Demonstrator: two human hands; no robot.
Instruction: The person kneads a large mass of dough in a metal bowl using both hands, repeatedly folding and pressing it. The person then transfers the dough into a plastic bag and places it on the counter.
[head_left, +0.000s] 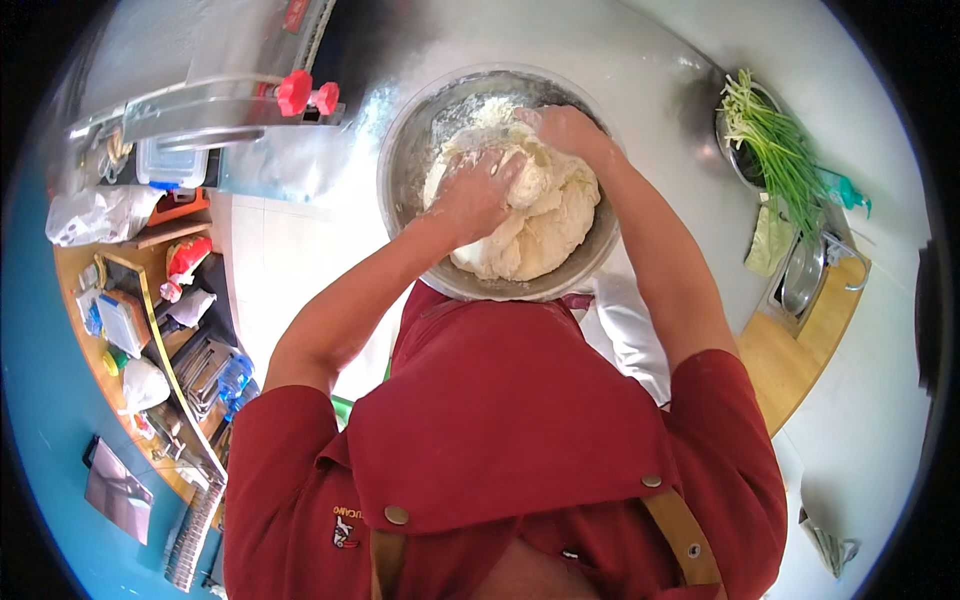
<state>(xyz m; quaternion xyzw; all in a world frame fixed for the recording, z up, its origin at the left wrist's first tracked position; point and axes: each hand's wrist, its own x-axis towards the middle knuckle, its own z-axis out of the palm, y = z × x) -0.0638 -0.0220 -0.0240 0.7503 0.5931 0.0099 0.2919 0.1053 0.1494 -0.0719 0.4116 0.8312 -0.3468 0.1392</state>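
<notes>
A large metal mixing bowl (401, 225) sits in front of me, its near rim close to my dark red apron. Inside it lies a big pale lump of dough (551, 229), smooth towards me and rougher at the far left. Loose flour (491, 111) clings to the bowl's far inner wall. My left hand (480, 193) digs its floury fingers into the top of the dough. Curled over the dough's far right edge is my right hand (568, 131), with its fingertips partly hidden.
Left of the bowl stands a metal machine with red knobs (295, 93). Cluttered wooden shelves (154, 315) run along the left. Green stalks (776, 146) lie over a metal bowl on the right, near a green bottle (844, 189), a cloth (769, 241) and a metal basin (804, 276).
</notes>
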